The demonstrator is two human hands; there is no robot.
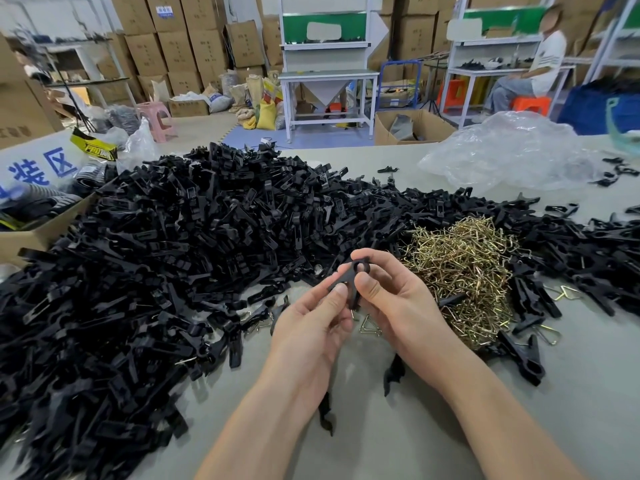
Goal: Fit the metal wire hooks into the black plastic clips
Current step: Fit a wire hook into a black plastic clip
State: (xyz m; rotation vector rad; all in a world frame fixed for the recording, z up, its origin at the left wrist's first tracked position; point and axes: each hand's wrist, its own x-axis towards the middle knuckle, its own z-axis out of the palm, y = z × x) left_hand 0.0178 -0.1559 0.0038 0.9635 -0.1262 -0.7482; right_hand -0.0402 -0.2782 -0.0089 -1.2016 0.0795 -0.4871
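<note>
Fingers (341, 291) of the left hand (308, 334) and the right hand (394, 303) pinch one black clip (350, 276) above the desk (571, 403) — its long axis points away from the person. The hook pile (460, 271) lies just right of it, nearer the right hand.

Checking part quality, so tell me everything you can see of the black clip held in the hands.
The black clip looks like matte moulded plastic: a ring-like loop on top, a narrower body below. It stands roughly upright, lifted above the table. The left hand pinches its lower part, the right hand its upper side. No metal shows on it.
</note>
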